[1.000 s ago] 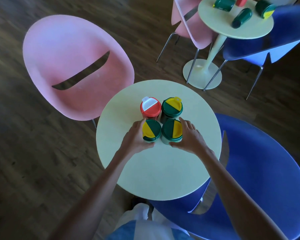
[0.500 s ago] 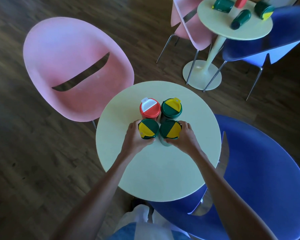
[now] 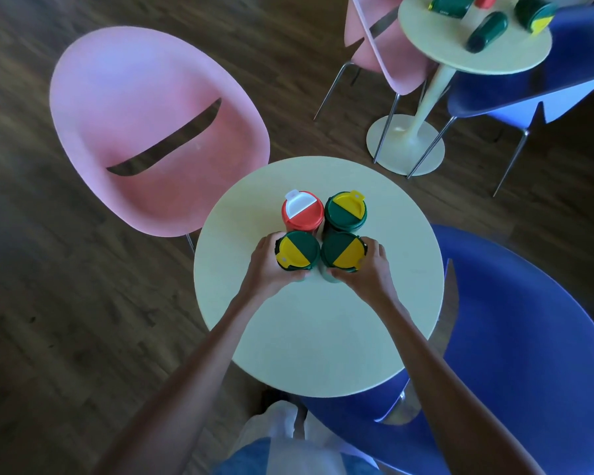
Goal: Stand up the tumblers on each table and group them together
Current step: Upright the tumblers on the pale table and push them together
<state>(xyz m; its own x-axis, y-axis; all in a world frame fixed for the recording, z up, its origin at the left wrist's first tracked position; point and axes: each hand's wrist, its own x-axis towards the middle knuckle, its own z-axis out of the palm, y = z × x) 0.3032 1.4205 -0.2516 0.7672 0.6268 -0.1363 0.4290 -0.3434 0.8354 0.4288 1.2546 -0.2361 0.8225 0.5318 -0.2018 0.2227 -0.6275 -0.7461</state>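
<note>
Several tumblers stand upright in a tight square on the near round table (image 3: 323, 337). At the back are a red tumbler with a white flap (image 3: 302, 211) and a green tumbler with a yellow flap (image 3: 345, 211). My left hand (image 3: 267, 265) grips the front left green tumbler (image 3: 297, 250). My right hand (image 3: 367, 269) grips the front right green tumbler (image 3: 342, 252). On the far table (image 3: 474, 56) lie several tumblers on their sides, among them a green tumbler (image 3: 484, 31).
A pink chair (image 3: 151, 132) stands left of the near table, a blue chair (image 3: 528, 337) to its right. Another pink chair (image 3: 388, 46) and blue chair (image 3: 535, 87) flank the far table. The floor is dark wood.
Both hands have pushed the two front tumblers away from me, closing the gap to the back pair. The front right lid has turned a little.
</note>
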